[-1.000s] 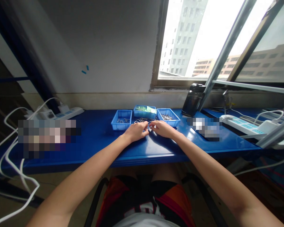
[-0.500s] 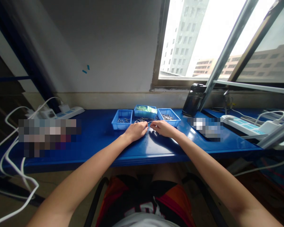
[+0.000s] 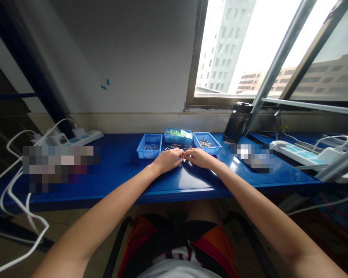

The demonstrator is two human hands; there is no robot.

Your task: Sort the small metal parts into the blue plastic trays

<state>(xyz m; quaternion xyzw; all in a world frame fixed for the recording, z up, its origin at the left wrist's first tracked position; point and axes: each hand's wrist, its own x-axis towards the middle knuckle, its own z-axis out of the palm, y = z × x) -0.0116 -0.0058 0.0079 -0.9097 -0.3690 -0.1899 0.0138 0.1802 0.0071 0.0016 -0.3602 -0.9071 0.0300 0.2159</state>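
Note:
My left hand (image 3: 168,160) and my right hand (image 3: 200,158) meet fingertip to fingertip just above the blue table. Both are closed in a pinch, and whatever is between the fingers is too small to make out. Right behind them lies a loose pile of thin metal pieces (image 3: 176,146), partly hidden by the hands. To the left stands a blue bin (image 3: 149,155) with several thin metal pieces in it. A second blue bin (image 3: 209,151), on the right, holds many more. Behind the pile, a third blue bin (image 3: 178,141) contains a green and white packet (image 3: 179,134).
A black bottle (image 3: 237,122) stands at the back right near a metal post. Power strips (image 3: 295,152) and white cables (image 3: 31,224) lie at both sides. Blurred-out items cover part of the table (image 3: 110,181) at left and right.
My hands have come together: the small gap between their fingertips has closed. The bins and the pile stay where they were.

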